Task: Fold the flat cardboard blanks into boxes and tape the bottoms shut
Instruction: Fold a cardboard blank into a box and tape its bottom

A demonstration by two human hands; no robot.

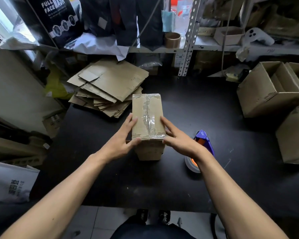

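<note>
A small folded cardboard box (146,116) stands on the black table (205,121), its taped bottom facing up with clear tape along the middle seam. My left hand (123,140) holds the box's left side, fingers along the upper edge and thumb at the near corner. My right hand (178,137) presses against its right side with fairly straight fingers. A purple and orange tape dispenser (203,144) lies on the table just right of my right wrist, partly hidden by it. A pile of flat cardboard blanks (109,85) lies at the back left of the table.
Two open finished boxes (273,88) stand at the right edge, another box (295,135) in front of them. Metal shelving (188,38) with a brown tape roll (172,40) rises behind the table. Bags and cartons crowd the left side.
</note>
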